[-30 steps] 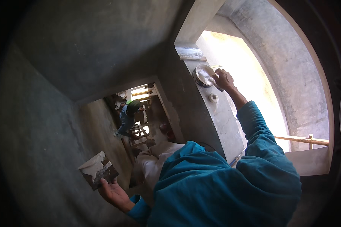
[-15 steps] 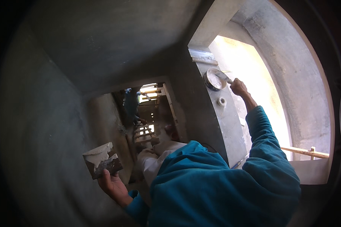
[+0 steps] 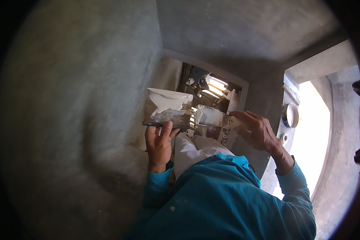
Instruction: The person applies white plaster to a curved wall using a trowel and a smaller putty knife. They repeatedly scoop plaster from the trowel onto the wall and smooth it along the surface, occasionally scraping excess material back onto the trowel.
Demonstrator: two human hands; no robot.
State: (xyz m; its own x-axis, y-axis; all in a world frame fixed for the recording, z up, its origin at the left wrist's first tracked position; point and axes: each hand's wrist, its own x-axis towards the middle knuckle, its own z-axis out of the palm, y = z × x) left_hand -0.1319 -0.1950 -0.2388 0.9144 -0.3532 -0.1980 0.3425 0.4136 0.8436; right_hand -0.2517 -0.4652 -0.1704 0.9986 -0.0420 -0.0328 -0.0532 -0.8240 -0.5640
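My left hand (image 3: 159, 146) is closed around the dark lower edge of a wide filling blade (image 3: 149, 112), thumb on its face. White putty (image 3: 168, 99) lies thick over the upper part of that blade and smeared lower down. In my right hand (image 3: 257, 131) is a putty knife (image 3: 210, 117), its putty-coated blade pointing left at the filling blade. A small gap separates the two blades. Farther right, a round bowl (image 3: 285, 116) with white putty inside stands on the sill.
A roll of tape (image 3: 284, 138) sits by the bowl on the window sill (image 3: 271, 168). A flat metal strip (image 3: 291, 90) lies farther along it. Grey plastered walls (image 3: 88, 88) surround me. Beyond an opening, another person (image 3: 199, 78) is near some timber.
My right hand has brought the putty knife from the bowl over to the filling blade. My left hand has raised the filling blade. The view has swung left.
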